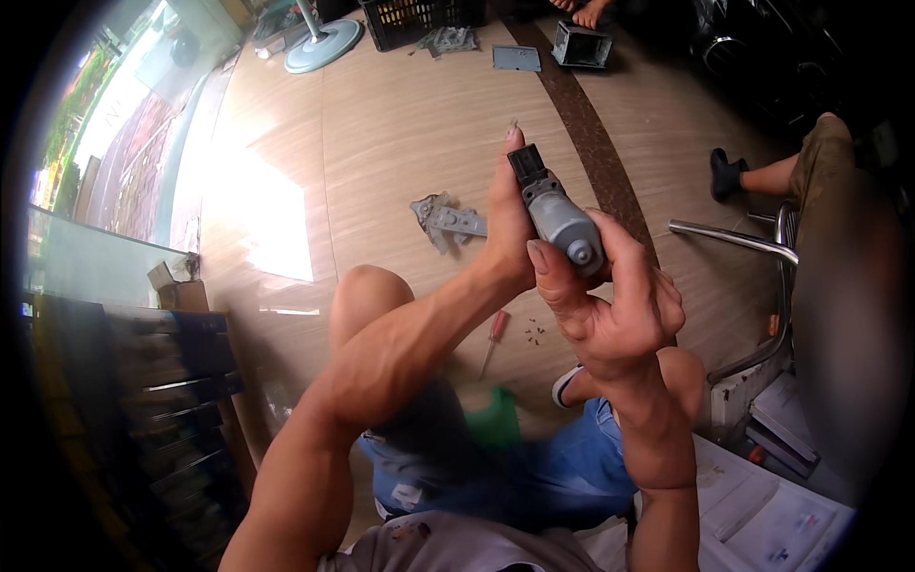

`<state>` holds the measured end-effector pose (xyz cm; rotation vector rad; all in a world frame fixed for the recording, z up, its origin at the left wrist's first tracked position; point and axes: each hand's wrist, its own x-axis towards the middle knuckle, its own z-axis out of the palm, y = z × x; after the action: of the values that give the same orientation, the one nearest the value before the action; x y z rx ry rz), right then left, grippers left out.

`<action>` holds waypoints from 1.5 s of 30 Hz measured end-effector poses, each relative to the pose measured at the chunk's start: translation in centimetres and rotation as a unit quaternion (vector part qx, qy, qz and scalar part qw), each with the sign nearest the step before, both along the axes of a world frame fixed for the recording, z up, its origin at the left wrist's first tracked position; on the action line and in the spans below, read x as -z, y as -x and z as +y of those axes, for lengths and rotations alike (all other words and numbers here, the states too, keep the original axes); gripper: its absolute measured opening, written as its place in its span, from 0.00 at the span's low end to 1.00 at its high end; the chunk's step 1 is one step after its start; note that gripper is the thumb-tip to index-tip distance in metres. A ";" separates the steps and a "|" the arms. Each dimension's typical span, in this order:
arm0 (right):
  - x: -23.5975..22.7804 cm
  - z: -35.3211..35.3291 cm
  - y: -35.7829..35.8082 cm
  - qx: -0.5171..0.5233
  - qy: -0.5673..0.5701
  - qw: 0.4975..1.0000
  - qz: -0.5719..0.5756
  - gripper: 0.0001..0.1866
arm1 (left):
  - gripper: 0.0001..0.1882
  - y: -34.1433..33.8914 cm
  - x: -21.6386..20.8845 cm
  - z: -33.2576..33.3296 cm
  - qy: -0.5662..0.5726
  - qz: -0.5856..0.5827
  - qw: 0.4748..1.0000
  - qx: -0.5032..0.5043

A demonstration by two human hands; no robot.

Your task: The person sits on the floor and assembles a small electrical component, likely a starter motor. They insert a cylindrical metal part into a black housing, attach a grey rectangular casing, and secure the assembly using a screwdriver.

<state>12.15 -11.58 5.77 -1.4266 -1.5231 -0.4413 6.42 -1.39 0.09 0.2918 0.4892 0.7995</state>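
Note:
Both of my hands hold up a small electric motor (564,226) above the floor. It has a grey cylindrical can and a black connector end. My left hand (510,214) is wrapped along its left side, thumb pointing up; most of those fingers are hidden behind it. My right hand (615,305) grips the rounded lower end between thumb and fingers. On the floor past my left wrist lies a grey metal bracket (453,221), partly covered by that hand. Below my forearm are a screwdriver (497,329) with a red handle and several small screws (536,332).
A green object (494,418) lies between my legs. Farther off stand a round pale base (324,48), a black crate (400,27), a flat grey plate (516,58) and a metal box (581,46) by another person's hand (591,13). Metal tubing (734,238) is at right.

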 end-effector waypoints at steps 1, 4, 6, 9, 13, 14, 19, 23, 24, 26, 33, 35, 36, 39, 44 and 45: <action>0.1 0.1 0.0 -0.003 0.001 1.000 0.000 0.23 | 0.31 0.1 -0.7 -0.2 -0.008 0.040 0.999 -0.013; 0.5 0.3 -0.2 -0.005 0.004 1.000 -0.015 0.27 | 0.31 0.4 -0.4 0.0 0.001 0.045 0.999 0.008; 0.8 0.5 -0.3 -0.030 -0.027 0.997 -0.061 0.31 | 0.31 0.8 -0.2 0.1 0.017 0.010 0.999 0.041; 0.6 -0.1 0.1 -0.036 0.031 0.998 -0.045 0.35 | 0.32 1.4 -0.5 0.2 0.013 0.023 0.999 0.035; 1.2 -0.3 0.0 -0.061 0.038 0.996 -0.046 0.37 | 0.35 2.4 0.0 0.8 -0.026 0.026 0.997 0.062; 1.3 -0.3 -0.1 -0.070 0.041 0.996 -0.044 0.38 | 0.36 2.7 0.1 1.1 -0.036 0.026 0.997 0.068; 1.5 -0.5 -0.1 -0.088 0.057 0.994 -0.042 0.38 | 0.38 4.0 0.6 1.7 -0.062 0.019 0.995 0.069; 2.2 -0.3 -0.1 -0.102 0.050 0.993 -0.039 0.35 | 0.39 5.1 0.4 1.6 -0.074 0.010 0.995 0.070; 2.3 -0.1 -0.1 -0.108 0.031 0.993 -0.043 0.33 | 0.39 5.4 0.3 1.5 -0.074 0.008 0.995 0.069; 2.7 -0.3 0.2 -0.106 0.039 0.993 -0.036 0.32 | 0.39 5.9 0.2 1.3 -0.078 -0.003 0.994 0.080; 4.8 0.4 -2.2 -0.057 0.085 0.995 0.013 0.25 | 0.33 7.0 2.6 3.4 -0.068 -0.079 0.993 0.057; 6.0 1.8 -2.5 -0.035 0.162 0.984 0.069 0.24 | 0.26 10.1 4.6 5.2 -0.119 -0.025 0.992 0.018; 7.2 2.5 -4.4 0.006 0.247 0.967 0.057 0.23 | 0.21 10.8 5.6 6.8 -0.168 0.040 0.985 0.001; 12.8 2.8 -10.0 0.094 0.485 0.866 0.077 0.26 | 0.20 13.7 5.2 8.6 -0.072 -0.039 0.996 0.023; 26.5 -1.2 -15.8 0.115 0.653 0.744 0.078 0.17 | 0.24 20.0 2.3 8.4 -0.057 -0.016 0.998 -0.028; 29.8 -2.9 -16.2 0.164 0.650 0.737 0.084 0.15 | 0.20 21.1 2.2 8.4 -0.039 -0.015 0.997 -0.061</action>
<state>28.33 -14.45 -23.99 -2.7158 -1.3887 0.7627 -14.69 6.98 -2.16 0.3234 0.4510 0.9430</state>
